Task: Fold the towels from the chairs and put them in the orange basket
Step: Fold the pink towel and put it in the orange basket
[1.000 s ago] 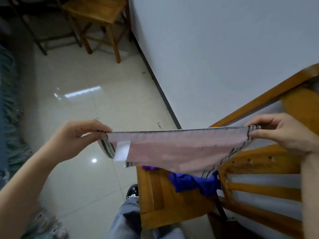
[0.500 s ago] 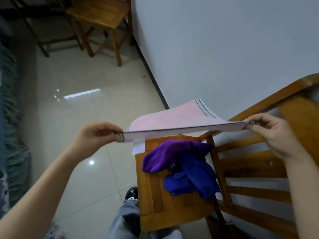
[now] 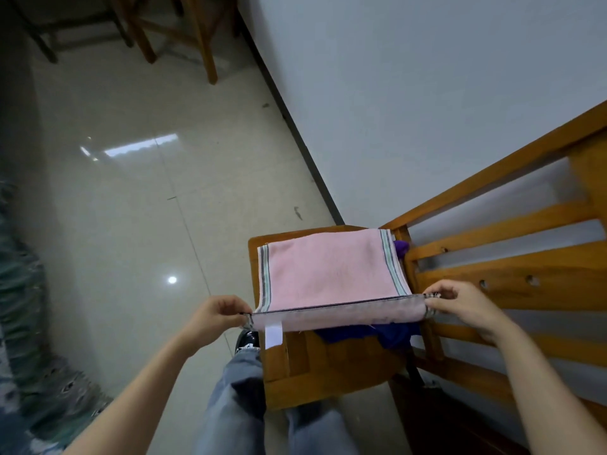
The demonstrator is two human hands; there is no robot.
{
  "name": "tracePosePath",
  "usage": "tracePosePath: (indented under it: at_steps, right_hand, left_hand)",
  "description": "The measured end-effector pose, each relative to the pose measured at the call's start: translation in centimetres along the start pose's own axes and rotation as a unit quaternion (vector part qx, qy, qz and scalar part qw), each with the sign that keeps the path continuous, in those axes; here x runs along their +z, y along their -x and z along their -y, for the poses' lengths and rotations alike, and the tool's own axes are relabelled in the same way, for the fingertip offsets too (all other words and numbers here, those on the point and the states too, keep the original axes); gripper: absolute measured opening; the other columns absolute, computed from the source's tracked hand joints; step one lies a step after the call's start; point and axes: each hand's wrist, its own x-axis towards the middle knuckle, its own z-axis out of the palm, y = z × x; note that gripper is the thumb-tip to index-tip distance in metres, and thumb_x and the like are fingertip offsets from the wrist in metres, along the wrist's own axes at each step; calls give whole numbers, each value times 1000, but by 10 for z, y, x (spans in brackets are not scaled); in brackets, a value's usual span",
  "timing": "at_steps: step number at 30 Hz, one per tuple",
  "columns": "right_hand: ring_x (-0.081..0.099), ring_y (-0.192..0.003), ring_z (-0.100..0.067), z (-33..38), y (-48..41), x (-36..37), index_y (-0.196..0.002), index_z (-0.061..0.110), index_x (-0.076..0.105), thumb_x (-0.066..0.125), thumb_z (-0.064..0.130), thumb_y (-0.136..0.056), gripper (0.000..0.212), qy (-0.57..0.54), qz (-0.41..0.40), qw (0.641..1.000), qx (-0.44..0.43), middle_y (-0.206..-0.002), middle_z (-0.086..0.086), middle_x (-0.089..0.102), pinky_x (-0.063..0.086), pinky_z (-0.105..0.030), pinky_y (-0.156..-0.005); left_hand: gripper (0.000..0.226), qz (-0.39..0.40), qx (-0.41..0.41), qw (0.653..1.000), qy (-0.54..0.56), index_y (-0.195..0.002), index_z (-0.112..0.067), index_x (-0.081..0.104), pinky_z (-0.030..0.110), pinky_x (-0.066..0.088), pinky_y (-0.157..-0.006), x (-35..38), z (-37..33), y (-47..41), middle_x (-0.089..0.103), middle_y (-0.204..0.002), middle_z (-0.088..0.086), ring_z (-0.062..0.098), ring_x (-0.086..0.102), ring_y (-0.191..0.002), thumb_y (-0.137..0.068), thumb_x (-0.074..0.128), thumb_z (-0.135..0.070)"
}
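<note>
**Lumpy seat, two small pinches: a crooked fold is the risk**

The wooden chair (image 3: 295, 382) stands beside the wall, and its seat is no flat folding surface. The pink towel (image 3: 328, 270) lies spread across it on top of the bunched purple and blue towels (image 3: 391, 334), which show under its near edge and past its far right corner. Folding over that heap may leave the layers skewed or creased. Lifting the pink towel could also drag the dark cloths along or nudge them off the seat onto the floor.

The left hand (image 3: 213, 316) and right hand (image 3: 460, 303) each pinch a near corner, fingers closed on the pink towel, stretching its edge taut above the seat front. If one pinch slips, that edge would sag and the striped ends would stop lining up. The white label (image 3: 273, 336) dangles below the left corner and may end up showing outside the fold. The orange basket is out of view.
</note>
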Motion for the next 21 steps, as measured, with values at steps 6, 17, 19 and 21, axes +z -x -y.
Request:
tracePosePath:
  at_steps: [6,17,19,21]
  right_hand:
    - [63,-85,-21,-3,-14,8,-88,14,63,63,8,-84,7,-34,-13,999,18,-90,-5,66,51,-29,-69]
    - [61,-92,-17,13,-33,-1,-93,21,61,61,-9,-79,33,-169,-16,985,9,-98,-5,64,50,-24,-70]
    - [61,-91,-18,16,-42,3,-91,20,63,61,-9,-79,31,-204,-61,977,-11,-95,-5,65,53,-22,-68]
    - [61,-88,-16,20,-50,10,-88,18,63,59,-7,-82,26,-244,-97,964,-26,-91,-2,65,55,-16,-64]
  left_hand:
    - [15,-12,6,1000,6,-79,-7,66,14,52,-65,6,9,-9,71,-69,-9,4,66,-69,-84,58,6]
    - [12,-94,-25,985,142,-95,-19,61,29,51,-78,7,8,-24,70,-83,5,20,66,-81,-88,58,-9]
    - [9,-146,-43,969,196,-93,-18,62,30,52,-77,14,5,-33,68,-88,8,22,65,-84,-88,58,-11]
    - [7,-184,-60,946,261,-87,-12,65,29,51,-74,19,2,-43,67,-85,11,24,63,-81,-88,58,-12]
